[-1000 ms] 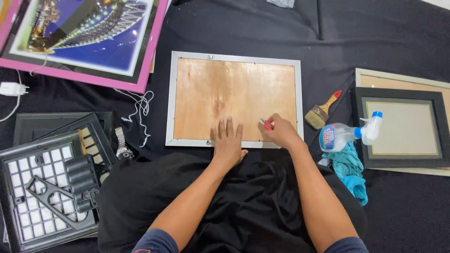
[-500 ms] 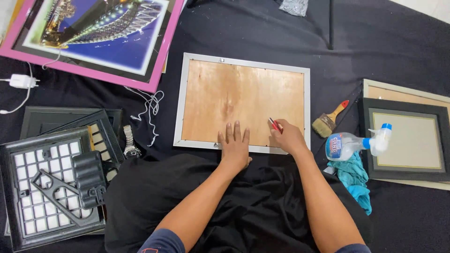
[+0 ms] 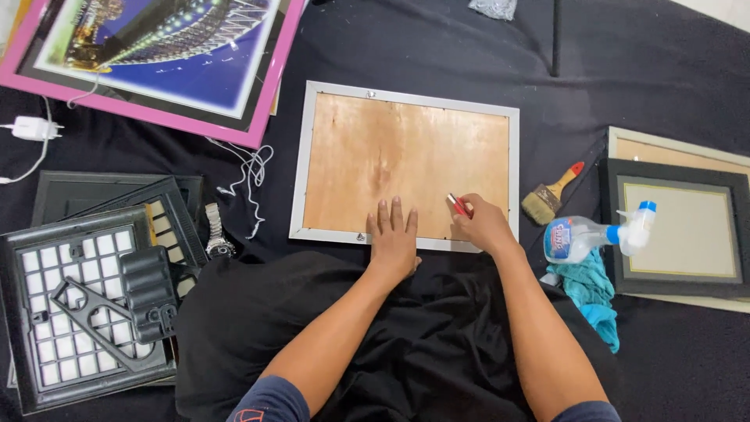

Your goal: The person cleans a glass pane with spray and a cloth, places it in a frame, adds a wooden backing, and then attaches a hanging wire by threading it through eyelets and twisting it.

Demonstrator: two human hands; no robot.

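1. red-handled, a small tool [image 3: 457, 205] is pinched in the curled fingers of the right hand [image 3: 483, 227], its tip laid on the plywood backing [image 3: 406, 160] close to the frame's lower right edge; what kind of tool it is cannot be told.
2. flat and spread, the left hand [image 3: 393, 238] is pressed palm-down across the lower rail of the silver picture frame [image 3: 301, 168], its fingers reaching onto the wood, seemingly so that the frame is kept from sliding while the tool is worked.
3. face-down, the frame is laid on the black cloth [image 3: 437, 55] just in front of the person's lap, so that its back is within reach of both hands.
4. a paintbrush [image 3: 551, 195] with an orange handle is left just beside the frame's right side, and a spray bottle [image 3: 594, 233] is laid on its side near it, over a teal rag [image 3: 594, 293]; all are kept near the right hand.
5. dark-framed pictures [image 3: 676, 230] are stacked further to the right, apart from the work.
6. to the left, a wristwatch [image 3: 217, 234] and a white cord [image 3: 250, 176] are set aside, beyond them black grid-patterned frames [image 3: 78, 297]; a large pink-framed print [image 3: 164, 59] is laid at the upper left.
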